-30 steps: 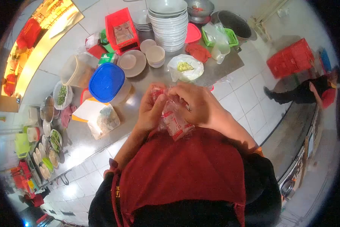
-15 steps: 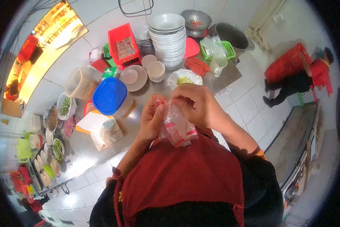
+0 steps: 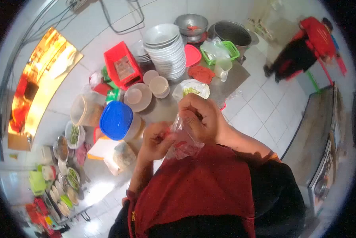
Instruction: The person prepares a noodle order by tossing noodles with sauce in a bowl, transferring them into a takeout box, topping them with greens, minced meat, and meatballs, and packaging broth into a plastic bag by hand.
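Observation:
A clear plastic bag (image 3: pixel 184 143) with red print hangs in front of my chest, held at its upper edge by both hands. My left hand (image 3: pixel 158 139) pinches one side, its fingers closed. The other side is gripped by my right hand (image 3: pixel 199 118), curled with thumb against forefinger. What the bag contains, if anything, I cannot make out. Just beyond my right hand lies a white bowl lined with plastic (image 3: pixel 205 92), with pale green pieces in it. Left of my left hand stands a tub with a blue lid (image 3: pixel 116 120).
Stacked white bowls (image 3: pixel 166 53), a red crate (image 3: pixel 123 67) and a green basket (image 3: pixel 231 49) stand along the back of the metal table (image 3: pixel 237 81). Bowls of vegetables (image 3: pixel 73 177) line the left. A person in red (image 3: pixel 318 37) is at the far right.
My hands have moved slightly apart, stretching the bag's top between them. The view has shifted a little. The person at the right has changed posture, and the red crate beside them no longer shows.

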Tool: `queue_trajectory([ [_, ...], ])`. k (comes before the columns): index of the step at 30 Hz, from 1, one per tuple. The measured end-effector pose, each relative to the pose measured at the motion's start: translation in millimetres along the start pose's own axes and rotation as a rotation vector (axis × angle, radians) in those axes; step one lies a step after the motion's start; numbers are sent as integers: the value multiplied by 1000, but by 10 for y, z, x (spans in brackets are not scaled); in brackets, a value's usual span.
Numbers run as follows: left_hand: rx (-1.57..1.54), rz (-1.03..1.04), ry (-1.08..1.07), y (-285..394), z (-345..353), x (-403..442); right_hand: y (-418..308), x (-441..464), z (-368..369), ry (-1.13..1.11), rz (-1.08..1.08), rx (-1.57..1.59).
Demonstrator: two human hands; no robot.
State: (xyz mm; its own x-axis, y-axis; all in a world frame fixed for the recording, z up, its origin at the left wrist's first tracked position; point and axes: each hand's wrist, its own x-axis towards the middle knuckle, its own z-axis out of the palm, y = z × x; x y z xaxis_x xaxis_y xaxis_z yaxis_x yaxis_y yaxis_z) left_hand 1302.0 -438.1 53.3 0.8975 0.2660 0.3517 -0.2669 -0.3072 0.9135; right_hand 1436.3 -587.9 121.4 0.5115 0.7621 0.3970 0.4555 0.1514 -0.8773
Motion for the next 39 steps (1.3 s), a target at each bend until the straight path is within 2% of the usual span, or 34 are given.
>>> queue_trajectory([
  [3, -22, 31, -181, 64, -47, 190, 25, 6, -10, 93, 1, 20],
  [5, -111, 59, -210, 41, 14, 358, 72, 67, -2, 277, -11, 236],
  [7, -129, 17, -205, 84, 83, 551, 135, 130, -42, 330, -27, 312],
  [9, -198, -48, -290, 43, 141, 743, 189, 196, -218, 369, -39, 387],
  [11, -88, 23, -392, -105, 239, 993, 282, 379, -547, 529, -104, 534],
  [12, 7, 158, -572, -221, 268, 1181, 341, 493, -718, 537, -213, 776],
  [13, 15, 161, -567, -286, 377, 1298, 448, 579, -904, 530, -220, 780],
  [15, -65, 15, -432, -321, 665, 1586, 685, 719, -1391, 617, -111, 763],
  [16, -32, 52, -405, -394, 756, 1815, 955, 777, -1683, 519, -176, 870],
  [17, -16, 53, -408, -487, 870, 2056, 1152, 833, -1900, 521, -187, 881],
  [19, -127, -126, 6, -774, 1138, 2522, 1417, 978, -2328, 703, 54, 905],
  [20, -119, -127, -7, -1031, 1227, 2785, 1662, 1006, -2530, 684, 65, 987],
  [21, -158, -165, 85, -1349, 1284, 3096, 1844, 1056, -2728, 700, 59, 992],
  [22, -200, -208, 181, -1566, 1359, 3389, 2010, 1098, -2911, 666, 154, 950],
  [23, -199, -225, 175, -1672, 1486, 3637, 2212, 1110, -3074, 626, 260, 908],
  [24, -275, -316, 171, -1773, 1615, 3855, 2584, 1064, -3242, 571, 321, 688],
  [25, -352, -404, 169, -1879, 1702, 4042, 2730, 1080, -3356, 574, 338, 692],
  [26, -373, -492, 54, -2184, 1667, 4186, 2849, 1115, -3469, 597, 421, 653],
  [27, -375, -506, 59, -2493, 1742, 4284, 2988, 1145, -3563, 616, 506, 614],
  [29, -307, -463, 38, -3120, 1812, 4273, 3459, 1151, -3647, 625, 465, 557],
  [30, -100, -497, -97, -3510, 1667, 4176, 3751, 1134, -3670, 599, 408, 406],
  [31, -93, -521, -86, -3702, 1658, 4098, 3939, 1139, -3690, 566, 347, 258],
  [33, 440, -491, -219, -3900, 1665, 3968, 4089, 1218, -3697, 516, 447, 390],
  [35, 558, -575, -213, -3325, 1817, 4134, 4211, 1279, -3678, 458, 542, 517],
  [37, 984, -526, -192, -2783, 1942, 4274, 4339, 1345, -3621, 366, 617, 507],
  [39, 935, -547, -149, -2444, 1934, 4469, 4379, 1427, -3571, 288, 649, 533],
])
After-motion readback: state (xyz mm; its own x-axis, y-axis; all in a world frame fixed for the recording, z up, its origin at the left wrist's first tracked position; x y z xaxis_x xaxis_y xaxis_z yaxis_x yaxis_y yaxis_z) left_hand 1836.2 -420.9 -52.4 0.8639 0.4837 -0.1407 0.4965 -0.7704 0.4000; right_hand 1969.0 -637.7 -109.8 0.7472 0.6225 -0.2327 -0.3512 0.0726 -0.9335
